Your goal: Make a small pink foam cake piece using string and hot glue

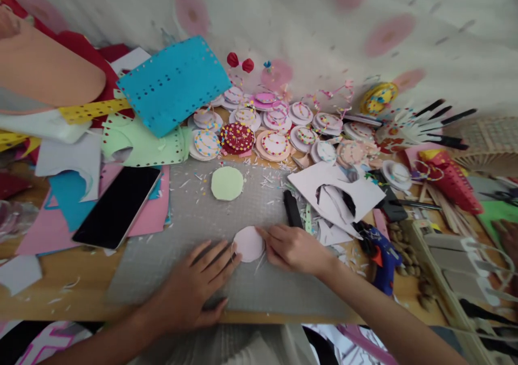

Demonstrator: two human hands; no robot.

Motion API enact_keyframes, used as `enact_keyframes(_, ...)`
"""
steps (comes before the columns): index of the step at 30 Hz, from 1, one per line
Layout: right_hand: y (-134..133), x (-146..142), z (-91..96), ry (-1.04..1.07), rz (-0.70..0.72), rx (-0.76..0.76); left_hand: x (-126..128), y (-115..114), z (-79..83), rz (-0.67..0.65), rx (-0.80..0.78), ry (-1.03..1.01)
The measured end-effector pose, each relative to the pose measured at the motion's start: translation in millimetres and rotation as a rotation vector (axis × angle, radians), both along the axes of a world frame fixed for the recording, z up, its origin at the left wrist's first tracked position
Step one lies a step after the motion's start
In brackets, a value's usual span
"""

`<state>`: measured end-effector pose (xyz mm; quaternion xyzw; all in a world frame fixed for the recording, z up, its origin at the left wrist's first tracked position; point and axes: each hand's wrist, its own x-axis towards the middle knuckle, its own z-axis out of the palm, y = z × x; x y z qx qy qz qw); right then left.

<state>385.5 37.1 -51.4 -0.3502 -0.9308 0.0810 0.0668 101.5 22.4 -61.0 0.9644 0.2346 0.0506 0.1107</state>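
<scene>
A pale pink foam disc lies on the grey cutting mat. My left hand rests flat on the mat with its fingers spread, the fingertips touching the disc's left edge. My right hand is curled at the disc's right edge, its fingers pinched on the rim. A light green foam disc sits farther back on the mat. Beyond it lie several decorated round foam pieces, one of them dark red with dots.
A black phone lies on pink sheets at the left. A perforated blue foam sheet and other foam sheets pile up at the back left. A black cutter, cut white paper and a blue glue gun lie to the right.
</scene>
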Motion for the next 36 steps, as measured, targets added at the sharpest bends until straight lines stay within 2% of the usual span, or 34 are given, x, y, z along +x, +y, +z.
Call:
enact_keyframes(11, -3, -4, 4.8, -0.001, 0.023, -0.021, 0, 1, 1.3, -0.006, -0.088, -0.016)
enact_keyframes(21, -2, -11, 10.1, -0.132, 0.014, -0.106, 0, 1, 0.1, -0.007, -0.084, -0.019)
enact_keyframes(28, -5, -25, 26.1, -0.234, -0.035, -0.135, 2, -2, -0.3, -0.003, -0.041, -0.025)
enact_keyframes(36, -18, -33, 19.6, -0.235, -0.133, -0.091, 1, -5, 0.1, 0.011, -0.054, -0.02)
